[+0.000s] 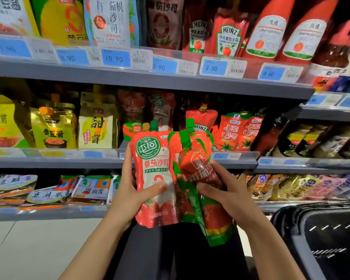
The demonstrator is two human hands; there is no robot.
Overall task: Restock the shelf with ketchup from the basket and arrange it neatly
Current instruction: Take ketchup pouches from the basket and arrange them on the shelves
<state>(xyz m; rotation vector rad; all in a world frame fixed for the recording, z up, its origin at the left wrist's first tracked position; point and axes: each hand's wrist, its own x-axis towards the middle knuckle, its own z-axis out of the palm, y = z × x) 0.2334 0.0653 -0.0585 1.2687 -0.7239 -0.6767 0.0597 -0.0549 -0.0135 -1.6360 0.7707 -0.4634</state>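
Red-and-white ketchup pouch [156, 174] with green cap, upright, I see it in left hand [129, 196]: thumb across front, fingers curled behind. Beside it, touching, red-green ketchup pouches [198, 178], right hand [228, 196] grips them from right side. Both held in front of middle shelf [69, 161]. Black basket [331, 235] low at right. Heinz pouches [227, 40] on upper shelf.

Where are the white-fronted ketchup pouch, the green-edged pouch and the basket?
white-fronted ketchup pouch [156, 172]: head view, front label.
green-edged pouch [214, 219]: head view, lower body.
basket [303, 249]: head view, near rim.
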